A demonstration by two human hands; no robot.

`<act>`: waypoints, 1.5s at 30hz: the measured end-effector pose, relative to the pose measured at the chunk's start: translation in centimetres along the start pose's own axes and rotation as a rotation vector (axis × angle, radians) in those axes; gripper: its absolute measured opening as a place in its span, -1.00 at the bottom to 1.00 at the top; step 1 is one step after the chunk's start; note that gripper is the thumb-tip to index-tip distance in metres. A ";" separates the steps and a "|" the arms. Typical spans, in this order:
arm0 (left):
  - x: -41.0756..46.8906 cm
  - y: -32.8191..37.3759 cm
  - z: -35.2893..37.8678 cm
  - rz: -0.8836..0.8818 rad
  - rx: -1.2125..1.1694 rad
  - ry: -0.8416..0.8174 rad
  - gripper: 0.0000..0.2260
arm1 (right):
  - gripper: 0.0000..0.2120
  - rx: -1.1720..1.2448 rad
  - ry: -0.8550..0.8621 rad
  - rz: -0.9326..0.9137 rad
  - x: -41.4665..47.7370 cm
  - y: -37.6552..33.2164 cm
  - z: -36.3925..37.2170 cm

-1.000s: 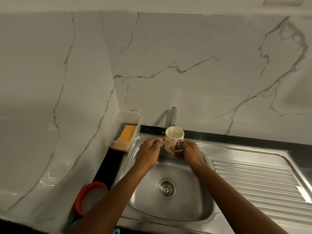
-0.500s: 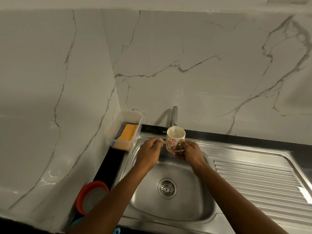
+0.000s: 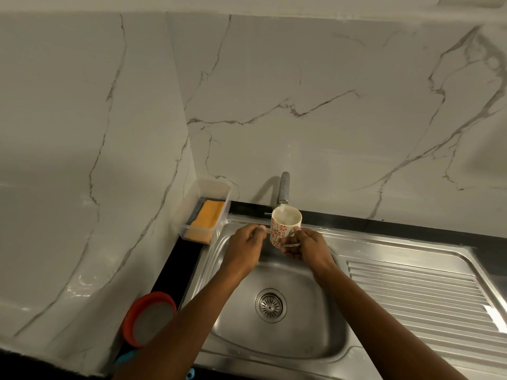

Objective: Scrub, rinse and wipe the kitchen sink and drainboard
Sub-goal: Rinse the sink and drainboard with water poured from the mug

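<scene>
Here, your right hand (image 3: 307, 248) grips the mug (image 3: 284, 226) by its handle, fingers curled through and under the loop, and holds it upright directly below the tap (image 3: 284, 187). Water runs from the spout straight into the mug's open mouth. The mug is white with red flower prints.

Your left hand (image 3: 245, 248) sits just left of the mug, below and left of the tap. Its fingers are curled and its fingertips reach toward the mug's side (whether they pinch anything, I cannot tell).

Both hands hover over the steel sink (image 3: 301, 338), whose basin lies in front of the tap, with the round drain strainer (image 3: 270, 305) at the middle of its floor. The ribbed drainboard (image 3: 417, 294) stretches away right of the tap, joined to the basin.

Left of the tap, against the marble wall, a clear plastic tub (image 3: 216, 189) stands on the black desk (image 3: 175, 264) and holds an orange sponge (image 3: 208, 218). Well left of the tap and nearer to you, a red-rimmed round container (image 3: 149, 319) rests by the wall.
</scene>
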State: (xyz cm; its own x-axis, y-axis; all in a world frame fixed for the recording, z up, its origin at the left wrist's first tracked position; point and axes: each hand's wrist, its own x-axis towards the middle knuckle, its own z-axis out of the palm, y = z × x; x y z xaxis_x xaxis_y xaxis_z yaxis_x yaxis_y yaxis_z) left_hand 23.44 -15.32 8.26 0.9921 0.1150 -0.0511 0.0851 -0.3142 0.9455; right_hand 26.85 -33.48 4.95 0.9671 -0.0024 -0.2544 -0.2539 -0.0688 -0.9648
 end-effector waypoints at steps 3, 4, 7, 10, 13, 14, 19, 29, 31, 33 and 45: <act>-0.1 0.2 -0.1 -0.006 -0.002 0.002 -0.78 | -0.69 0.025 -0.004 0.007 -0.1 -0.1 0.1; -0.1 0.2 -0.1 -0.005 -0.004 0.002 -0.79 | -0.69 0.031 -0.005 0.009 -0.1 -0.2 0.1; -0.2 0.0 0.0 0.009 -0.003 0.000 -0.79 | -0.70 0.028 -0.004 0.004 -0.2 -0.2 0.1; -0.1 -0.3 0.0 0.002 0.008 0.001 -0.78 | -0.70 0.028 -0.010 0.005 -0.1 -0.1 0.1; -0.4 -0.5 -0.3 -0.012 0.027 -0.007 -0.78 | -0.70 0.033 -0.027 0.013 -0.4 0.1 -0.1; -0.7 -0.7 -0.4 -0.018 0.038 -0.014 -0.77 | -0.70 0.026 -0.037 0.012 -0.6 0.3 -0.2; -3.6 -2.8 -0.9 -0.050 0.174 -0.028 -0.77 | -0.67 -0.052 -0.144 0.012 -2.4 2.2 -1.7; -13.7 -12.0 2.9 -0.330 0.752 -0.432 -0.38 | -0.66 -0.222 -0.505 0.174 -3.5 8.0 -2.9; -15.3 -13.3 3.3 -0.370 0.850 -0.451 -0.31 | -0.68 -0.319 -0.594 0.149 -3.3 8.6 -2.4; -16.2 -14.2 3.4 -0.404 0.883 -0.425 -0.27 | -0.71 -0.417 -0.674 0.119 -2.9 9.1 -1.5; -15.9 -17.2 3.5 -0.486 1.010 -0.240 -0.21 | -0.67 -1.030 -1.044 -0.379 -2.1 7.7 5.0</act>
State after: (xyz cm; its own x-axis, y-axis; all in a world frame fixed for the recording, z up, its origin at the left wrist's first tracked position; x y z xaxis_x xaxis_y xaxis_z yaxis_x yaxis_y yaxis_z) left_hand 6.53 -15.08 -8.27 0.8165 0.2825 -0.5036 0.3923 -0.9113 0.1249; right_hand 22.76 -28.99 -2.30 0.4147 0.8323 -0.3679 0.5489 -0.5513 -0.6284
